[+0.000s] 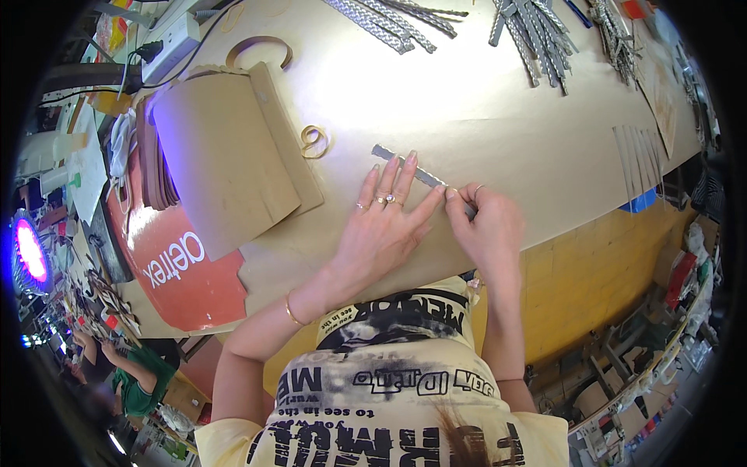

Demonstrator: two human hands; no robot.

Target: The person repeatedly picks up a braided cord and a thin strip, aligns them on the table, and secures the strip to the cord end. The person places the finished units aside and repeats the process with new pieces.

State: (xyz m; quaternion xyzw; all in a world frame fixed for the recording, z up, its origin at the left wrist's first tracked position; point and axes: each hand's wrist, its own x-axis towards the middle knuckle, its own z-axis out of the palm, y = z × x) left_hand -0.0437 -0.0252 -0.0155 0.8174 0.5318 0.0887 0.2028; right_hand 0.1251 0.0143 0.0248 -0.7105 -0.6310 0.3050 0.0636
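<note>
A narrow grey strip (pixel 420 173) with a ragged far end lies slantwise on the brown-covered table. My left hand (pixel 381 226) rests flat over it, its fingers spread and their tips on and around the strip. At the strip's near end, my right hand (pixel 486 222) is closed, thumb and forefinger pinched together on it. The tips of my two hands almost meet there, and the fingers hide part of that end. A small coil of tan band (pixel 313 142) lies to the left of my left fingertips.
Brown sheets (pixel 226 156) are stacked at left, by a red printed panel (pixel 187 272). Bundles of braided grey strips (pixel 537 39) lie at the far edge; several thin strips (pixel 640 159) lie at right. A power strip (pixel 171 43) sits far left. Someone in green (pixel 140 381) is at lower left.
</note>
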